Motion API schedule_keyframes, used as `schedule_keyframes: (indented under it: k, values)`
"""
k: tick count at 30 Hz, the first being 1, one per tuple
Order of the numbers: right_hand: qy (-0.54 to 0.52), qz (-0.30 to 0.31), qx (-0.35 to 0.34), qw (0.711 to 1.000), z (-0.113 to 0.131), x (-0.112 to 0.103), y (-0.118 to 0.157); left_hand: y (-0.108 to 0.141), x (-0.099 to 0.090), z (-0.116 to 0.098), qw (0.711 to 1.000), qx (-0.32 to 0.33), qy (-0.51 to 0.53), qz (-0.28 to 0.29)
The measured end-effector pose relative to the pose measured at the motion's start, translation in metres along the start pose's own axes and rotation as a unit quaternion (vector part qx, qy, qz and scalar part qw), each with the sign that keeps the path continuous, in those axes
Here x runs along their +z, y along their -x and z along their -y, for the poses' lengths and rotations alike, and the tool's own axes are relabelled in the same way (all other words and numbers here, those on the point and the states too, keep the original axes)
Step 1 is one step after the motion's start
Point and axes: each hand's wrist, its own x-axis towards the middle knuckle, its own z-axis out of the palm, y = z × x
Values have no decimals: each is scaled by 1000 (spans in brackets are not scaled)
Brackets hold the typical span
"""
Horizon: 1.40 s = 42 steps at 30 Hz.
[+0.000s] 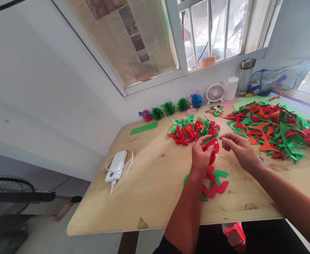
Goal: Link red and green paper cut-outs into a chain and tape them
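Note:
My left hand (202,154) pinches a red paper cut-out (216,146) with rounded edges, which bears a small whitish square near its top. Just to the right, my right hand (236,145) has its thumb and fingertips closed together, close to the cut-out but apart from it. Whatever those fingertips hold, if anything, is too small to make out. Below my left hand lie loose red and green curved paper pieces (215,189), partly covered by my forearm. Beyond it sits a heap of red, orange and green cut-outs (187,134), many with small pale squares.
Paper scraps (270,128) are piled at the right. Along the wall stand several paper balls (168,108), a small white fan (215,93), a white cup (231,88) and a glass bottle (245,78). A white power bank (117,165) with cable and a green strip (143,128) lie left.

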Motion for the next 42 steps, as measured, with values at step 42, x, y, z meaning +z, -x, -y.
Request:
schedule_keyframes:
  k: [42]
  values:
    - [-81,27,53,995,-6,0,-3,4,3,-2,998,-13,7,59]
